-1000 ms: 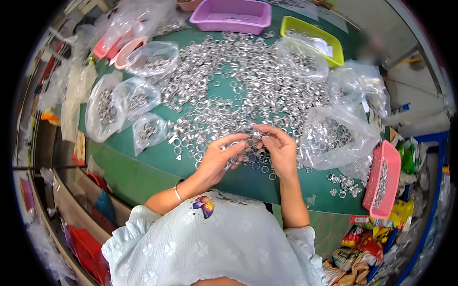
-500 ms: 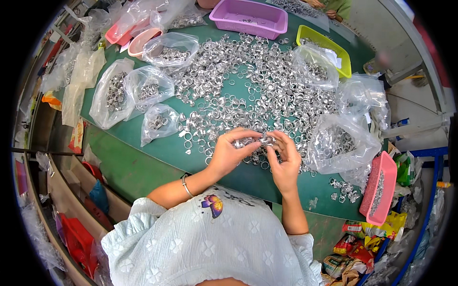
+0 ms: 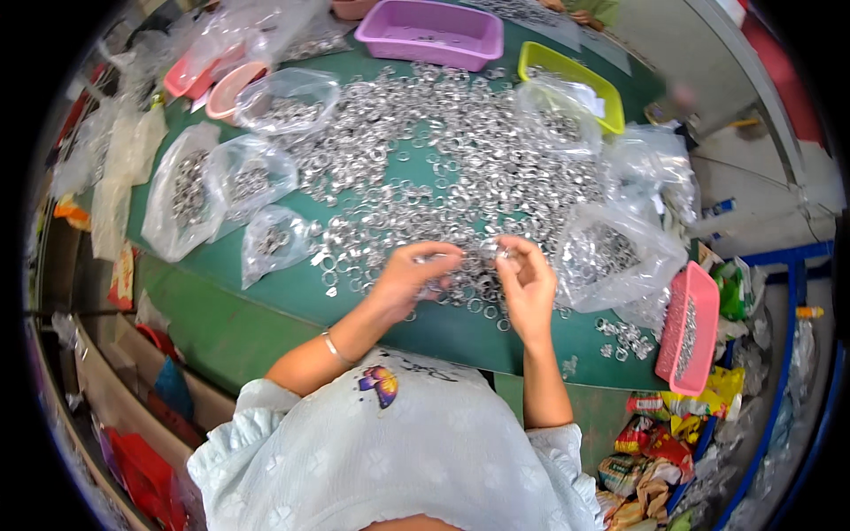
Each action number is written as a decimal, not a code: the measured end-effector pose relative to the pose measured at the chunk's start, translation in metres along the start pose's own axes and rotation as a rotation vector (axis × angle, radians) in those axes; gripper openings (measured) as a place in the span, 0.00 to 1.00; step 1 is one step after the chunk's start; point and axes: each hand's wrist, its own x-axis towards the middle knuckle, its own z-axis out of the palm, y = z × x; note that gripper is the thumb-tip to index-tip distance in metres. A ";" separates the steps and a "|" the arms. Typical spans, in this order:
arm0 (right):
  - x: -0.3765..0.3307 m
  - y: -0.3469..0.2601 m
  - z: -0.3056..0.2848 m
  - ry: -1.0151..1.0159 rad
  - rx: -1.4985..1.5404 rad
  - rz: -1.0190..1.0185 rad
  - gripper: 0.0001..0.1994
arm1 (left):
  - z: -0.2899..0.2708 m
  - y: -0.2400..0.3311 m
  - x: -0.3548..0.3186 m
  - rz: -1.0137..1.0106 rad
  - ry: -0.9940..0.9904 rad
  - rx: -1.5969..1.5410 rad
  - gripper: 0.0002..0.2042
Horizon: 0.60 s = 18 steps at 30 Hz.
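Note:
A broad heap of silver metal rings (image 3: 496,150) lies loose over the green table. Before its near edge, my left hand (image 3: 403,281) is curled and blurred by motion, with a glint of silver rings between thumb and fingers; how many is hidden. To its right, my right hand (image 3: 531,288) pinches a silver ring (image 3: 505,253) between thumb and fingertips. A small gap separates the two hands. More loose rings lie on the table under and between them.
Clear plastic bags of rings (image 3: 190,190) stand left, and another bag (image 3: 611,257) lies right. A pink basket (image 3: 701,329) stands at the right edge. Purple (image 3: 429,44) and yellow-green (image 3: 611,97) baskets stand at the back. Another person's hands (image 3: 580,16) show at the far side.
My hands have drawn apart; the left has moved left, away from the right. The whole view has shifted slightly, so the baskets and bags appear further left.

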 end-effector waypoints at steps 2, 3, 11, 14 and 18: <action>0.027 -0.001 -0.033 0.145 -0.274 -0.156 0.12 | -0.011 -0.001 0.004 -0.058 -0.017 -0.192 0.12; 0.048 -0.004 -0.053 0.251 -0.404 -0.321 0.12 | -0.015 -0.002 0.004 -0.083 -0.027 -0.274 0.12; 0.144 -0.006 -0.150 0.424 -1.233 -0.604 0.12 | -0.032 -0.010 0.005 -0.158 -0.181 -0.575 0.14; 0.099 -0.020 -0.079 0.197 -0.848 -0.427 0.11 | -0.042 -0.010 -0.006 -0.150 -0.219 -0.608 0.10; 0.058 0.004 -0.010 -0.374 -0.677 -0.302 0.16 | -0.043 -0.017 -0.022 -0.228 -0.144 -0.571 0.09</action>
